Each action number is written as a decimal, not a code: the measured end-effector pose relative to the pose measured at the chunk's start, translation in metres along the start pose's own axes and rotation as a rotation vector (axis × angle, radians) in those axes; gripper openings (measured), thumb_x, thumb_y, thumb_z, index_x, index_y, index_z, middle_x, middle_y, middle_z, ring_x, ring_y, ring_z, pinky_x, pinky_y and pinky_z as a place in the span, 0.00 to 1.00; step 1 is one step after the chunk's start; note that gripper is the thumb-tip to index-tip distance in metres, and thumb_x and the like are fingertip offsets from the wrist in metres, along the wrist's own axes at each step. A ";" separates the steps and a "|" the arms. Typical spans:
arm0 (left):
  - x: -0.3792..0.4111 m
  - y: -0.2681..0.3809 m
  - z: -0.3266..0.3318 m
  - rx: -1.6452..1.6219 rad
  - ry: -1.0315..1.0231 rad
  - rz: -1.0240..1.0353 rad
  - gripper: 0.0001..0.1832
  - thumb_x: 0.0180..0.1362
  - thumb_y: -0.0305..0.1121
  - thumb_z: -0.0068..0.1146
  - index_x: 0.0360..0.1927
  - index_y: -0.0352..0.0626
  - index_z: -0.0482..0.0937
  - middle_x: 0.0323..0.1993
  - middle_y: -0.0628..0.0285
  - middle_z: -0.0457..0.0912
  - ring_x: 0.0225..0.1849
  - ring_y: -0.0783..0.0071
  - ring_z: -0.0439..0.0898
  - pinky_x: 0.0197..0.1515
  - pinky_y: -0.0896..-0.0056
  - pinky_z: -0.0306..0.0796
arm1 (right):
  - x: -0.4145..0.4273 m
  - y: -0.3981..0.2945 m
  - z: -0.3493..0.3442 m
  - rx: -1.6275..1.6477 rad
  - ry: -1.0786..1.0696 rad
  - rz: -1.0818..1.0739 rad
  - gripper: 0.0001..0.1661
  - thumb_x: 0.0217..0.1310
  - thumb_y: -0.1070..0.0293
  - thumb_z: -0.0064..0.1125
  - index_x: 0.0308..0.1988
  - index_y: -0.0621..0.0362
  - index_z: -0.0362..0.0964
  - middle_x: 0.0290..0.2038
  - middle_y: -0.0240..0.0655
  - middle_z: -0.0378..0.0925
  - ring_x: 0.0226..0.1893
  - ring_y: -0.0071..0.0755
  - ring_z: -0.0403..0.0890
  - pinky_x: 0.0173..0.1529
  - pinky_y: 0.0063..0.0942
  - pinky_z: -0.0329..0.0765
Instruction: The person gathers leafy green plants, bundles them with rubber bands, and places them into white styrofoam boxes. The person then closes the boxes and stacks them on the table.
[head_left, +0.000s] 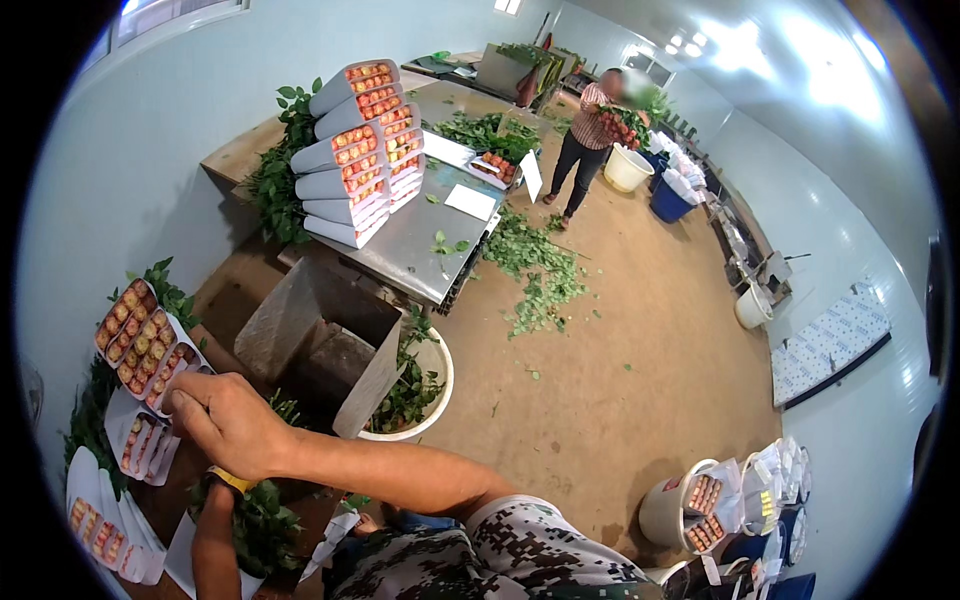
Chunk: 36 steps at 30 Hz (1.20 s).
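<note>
My right hand (225, 424), its fingers curled, is at a wrapped bunch of pale roses (161, 375) at the left; whether it grips the wrapper is hidden. My left arm reaches up from the bottom, and its hand (221, 480), mostly covered by my right wrist, is beside a yellow band (232, 478) and green rose foliage (262, 525). More roses in white card wrappers (139, 442) lie just below my right hand. Another stack of wrapped roses (97, 532) sits at the lower left.
Wrapped roses (367, 157) are stacked on a metal table (427, 262). A metal chute (285, 322) stands above a white tub of stems (448, 375). Leaves (532, 277) litter the floor. A person (589, 135) holds red roses near a pale tub (628, 169). Buckets with bouquets (664, 510) stand lower right.
</note>
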<state>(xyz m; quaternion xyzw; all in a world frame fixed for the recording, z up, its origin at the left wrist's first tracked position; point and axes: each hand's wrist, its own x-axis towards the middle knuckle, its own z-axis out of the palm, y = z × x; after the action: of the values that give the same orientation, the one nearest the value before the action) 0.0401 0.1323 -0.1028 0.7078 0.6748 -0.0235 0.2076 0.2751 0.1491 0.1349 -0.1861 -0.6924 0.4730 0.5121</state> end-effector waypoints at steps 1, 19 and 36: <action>-0.002 -0.001 0.001 -0.001 0.001 -0.001 0.22 0.43 0.40 0.58 0.41 0.38 0.82 0.35 0.46 0.84 0.38 0.49 0.83 0.40 0.52 0.76 | -0.001 -0.002 0.001 0.015 -0.006 0.008 0.14 0.70 0.69 0.42 0.33 0.67 0.70 0.25 0.48 0.77 0.27 0.49 0.81 0.36 0.40 0.76; -0.011 0.005 0.009 0.010 0.020 0.049 0.23 0.44 0.40 0.59 0.43 0.37 0.82 0.37 0.46 0.85 0.41 0.50 0.83 0.42 0.53 0.76 | -0.008 -0.017 -0.011 0.092 -0.216 0.181 0.18 0.75 0.70 0.36 0.47 0.67 0.74 0.34 0.36 0.79 0.37 0.25 0.79 0.46 0.26 0.77; 0.012 0.040 -0.010 0.045 -0.224 0.129 0.22 0.48 0.38 0.60 0.46 0.38 0.84 0.46 0.51 0.85 0.46 0.53 0.83 0.44 0.53 0.76 | -0.006 -0.036 -0.024 -0.200 -0.301 0.247 0.10 0.70 0.73 0.54 0.45 0.69 0.77 0.29 0.33 0.79 0.27 0.19 0.76 0.34 0.17 0.75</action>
<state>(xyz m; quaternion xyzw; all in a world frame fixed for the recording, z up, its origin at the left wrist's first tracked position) 0.0774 0.1471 -0.0866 0.7470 0.6000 -0.1041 0.2667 0.3067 0.1383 0.1631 -0.2468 -0.7765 0.4833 0.3202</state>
